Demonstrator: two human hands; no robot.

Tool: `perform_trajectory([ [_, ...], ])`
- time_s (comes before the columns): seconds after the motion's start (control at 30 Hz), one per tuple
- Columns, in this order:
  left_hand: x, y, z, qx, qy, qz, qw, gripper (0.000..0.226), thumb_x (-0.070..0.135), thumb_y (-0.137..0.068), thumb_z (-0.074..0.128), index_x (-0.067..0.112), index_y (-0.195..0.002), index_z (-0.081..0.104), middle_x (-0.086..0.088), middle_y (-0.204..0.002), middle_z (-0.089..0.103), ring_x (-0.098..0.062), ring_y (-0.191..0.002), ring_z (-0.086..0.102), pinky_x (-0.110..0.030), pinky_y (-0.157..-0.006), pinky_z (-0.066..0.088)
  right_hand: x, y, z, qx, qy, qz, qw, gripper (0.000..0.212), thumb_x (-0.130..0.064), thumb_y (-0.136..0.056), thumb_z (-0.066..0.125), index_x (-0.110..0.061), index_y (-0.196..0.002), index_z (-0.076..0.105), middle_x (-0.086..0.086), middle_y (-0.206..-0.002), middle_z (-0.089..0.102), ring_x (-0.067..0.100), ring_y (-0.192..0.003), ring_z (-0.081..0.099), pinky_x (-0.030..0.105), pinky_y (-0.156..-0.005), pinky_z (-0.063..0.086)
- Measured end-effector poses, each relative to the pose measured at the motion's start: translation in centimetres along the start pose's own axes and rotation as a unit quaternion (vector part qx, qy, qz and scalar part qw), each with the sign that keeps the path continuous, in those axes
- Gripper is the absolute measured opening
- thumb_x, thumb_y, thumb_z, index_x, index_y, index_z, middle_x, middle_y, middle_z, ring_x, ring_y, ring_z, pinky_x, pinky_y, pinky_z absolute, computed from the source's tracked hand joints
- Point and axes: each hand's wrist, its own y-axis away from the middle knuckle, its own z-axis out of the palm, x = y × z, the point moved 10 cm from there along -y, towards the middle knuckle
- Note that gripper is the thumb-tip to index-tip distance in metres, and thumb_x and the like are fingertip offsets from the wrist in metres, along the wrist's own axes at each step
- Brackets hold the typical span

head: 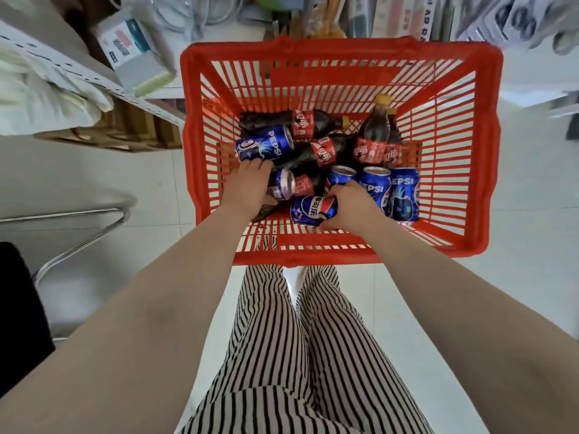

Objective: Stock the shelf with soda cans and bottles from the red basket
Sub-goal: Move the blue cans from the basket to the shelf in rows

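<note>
Striped trousers (300, 355) stand nearest, just short of the red basket (488, 158) on the floor. Inside it, the right hand (352, 203) closes around a lying blue can (313, 209); the left hand (247, 186) wraps another can (281, 184). Farther in lie cola bottles (300, 123).

The basket (338, 54) sits on the floor (517, 214) ahead of the person's legs (300, 355), with a shelf (94, 79) to its left. Inside, bottles (300, 123) lie toward the far side and cans (388, 192) along the near side. Both hands reach in: the left hand (247, 189) on a can (282, 184), the right hand (351, 205) on another can (313, 209) beside it
</note>
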Motion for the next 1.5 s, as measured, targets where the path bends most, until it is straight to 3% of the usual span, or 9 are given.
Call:
perform_trajectory([
  [0.17,-0.6,2.0,-2.6,-0.018,0.226,-0.077,0.971,0.072,0.040,-0.078,0.074,0.007,-0.134,0.044,-0.015,-0.129,0.058,-0.033,-0.114,0.056,-0.035,-0.088,0.045,1.0,2.4,-4.8,0.034,-0.081,0.005,0.996,0.065,-0.039,-0.061,0.085,-0.015,-0.115,0.057,0.003,-0.105,0.062,0.020,-0.089,0.058,0.032,-0.075,0.049],
  [0.37,2.0,7.9,-7.9,-0.030,0.571,-0.141,0.808,0.017,0.032,-0.087,0.067,0.033,-0.101,0.057,0.001,-0.110,0.066,-0.014,-0.093,0.066,-0.032,-0.079,0.055,2.3,9.6,-12.7,0.106,-0.209,0.002,0.972,0.064,-0.030,-0.057,0.088,-0.019,-0.111,0.055,0.001,-0.108,0.059,0.018,-0.090,0.059,0.032,-0.077,0.051],
  [0.57,6.4,12.8,-13.8,-0.030,0.669,-0.146,0.728,0.021,0.036,-0.091,0.060,0.019,-0.103,0.063,-0.009,-0.106,0.070,-0.021,-0.086,0.068,-0.038,-0.079,0.056,2.1,18.5,-17.9,0.159,-0.370,-0.030,0.915,0.059,-0.015,-0.058,0.089,-0.019,-0.107,0.057,0.008,-0.105,0.068,0.014,-0.085,0.069,0.025,-0.070,0.058],
  [0.7,9.3,14.5,-16.8,-0.028,0.730,-0.121,0.672,0.041,0.041,-0.092,0.054,0.012,-0.120,0.061,-0.009,-0.113,0.069,-0.024,-0.096,0.067,-0.045,-0.093,0.051,2.8,23.8,-20.5,0.239,-0.451,-0.051,0.858,0.058,-0.017,-0.058,0.090,-0.020,-0.108,0.060,0.009,-0.112,0.066,0.024,-0.100,0.066,0.040,-0.086,0.056],
  [0.77,10.8,15.0,-18.0,-0.033,0.744,-0.110,0.658,0.046,0.045,-0.093,0.051,0.012,-0.123,0.059,-0.007,-0.110,0.070,-0.022,-0.093,0.069,-0.041,-0.085,0.055,3.4,26.3,-21.1,0.264,-0.496,-0.052,0.825,0.059,-0.018,-0.058,0.090,-0.022,-0.108,0.058,0.010,-0.115,0.064,0.027,-0.106,0.064,0.045,-0.091,0.053],
  [0.9,14.6,15.6,-19.8,-0.096,0.782,-0.078,0.610,0.047,0.052,-0.093,0.046,0.016,-0.122,0.058,-0.001,-0.090,0.075,-0.016,-0.076,0.072,-0.029,-0.059,0.058,4.7,31.1,-20.5,0.290,-0.586,-0.059,0.754,0.057,-0.012,-0.064,0.087,-0.018,-0.111,0.055,0.007,-0.111,0.068,0.020,-0.097,0.069,0.029,-0.075,0.057],
  [1.1,20.3,17.3,-20.1,-0.221,0.767,-0.026,0.602,0.051,0.044,-0.089,0.054,0.014,-0.131,0.053,-0.007,-0.104,0.066,-0.020,-0.088,0.065,-0.037,-0.086,0.052,6.5,37.9,-16.4,0.321,-0.704,-0.078,0.628,0.046,0.007,-0.074,0.071,-0.008,-0.115,0.055,0.011,-0.099,0.071,0.022,-0.091,0.069,0.027,-0.075,0.057],
  [1.33,30.5,21.6,-16.1,-0.358,0.688,0.024,0.631,0.057,0.035,-0.079,0.067,0.008,-0.127,0.054,-0.012,-0.102,0.067,-0.025,-0.090,0.065,-0.040,-0.085,0.053,11.8,45.9,-9.5,0.397,-0.754,-0.033,0.523,0.056,-0.002,-0.070,0.073,-0.012,-0.123,0.057,0.007,-0.108,0.066,0.025,-0.098,0.063,0.040,-0.089,0.053],
  [1.5,39.9,25.5,-12.9,-0.410,0.650,0.037,0.639,0.053,0.027,-0.074,0.075,0.004,-0.119,0.058,-0.017,-0.098,0.072,-0.032,-0.091,0.066,-0.043,-0.089,0.052,18.1,53.3,-4.0,0.449,-0.782,-0.004,0.432,0.061,-0.009,-0.068,0.075,-0.008,-0.126,0.055,0.011,-0.111,0.065,0.028,-0.100,0.063,0.040,-0.082,0.055],
])
